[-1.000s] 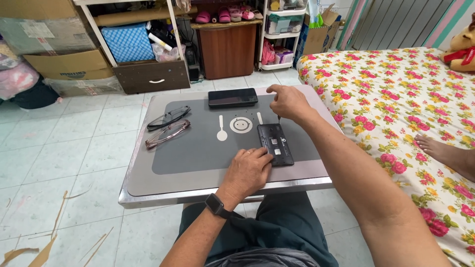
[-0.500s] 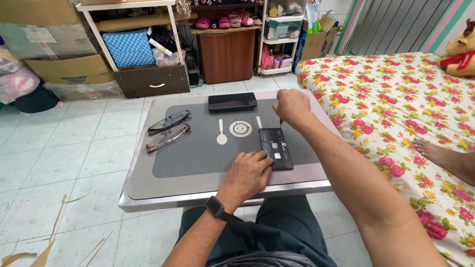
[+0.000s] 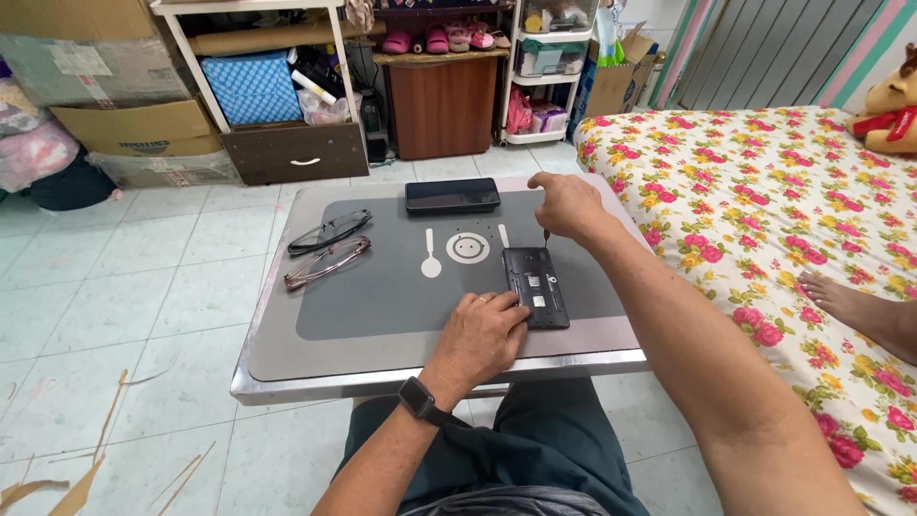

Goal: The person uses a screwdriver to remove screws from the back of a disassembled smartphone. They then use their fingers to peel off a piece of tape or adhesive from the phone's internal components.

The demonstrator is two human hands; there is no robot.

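We sit at a low metal tabletop with a grey mat on it. Opened phone, back cover off, lies flat on the mat's right part, near the front edge. Our left hand lies palm down on the mat, fingertips touching the phone's lower left side, pinning it; fingers loosely curled, not gripping anything. A dark watch sits on that wrist. Our right hand is closed around a thin screwdriver, index finger extended, tip pointing down at the phone's top right corner; we can't tell whether the tip actually touches. Hands are apart, one at each end of the phone.

Just left of the phone are a white ring part, a small white spoon-shaped tool and a short white stick. A second dark phone lies at the mat's far edge. Two pairs of glasses lie on the left side, just beside each other. Floral bed sits to the right.
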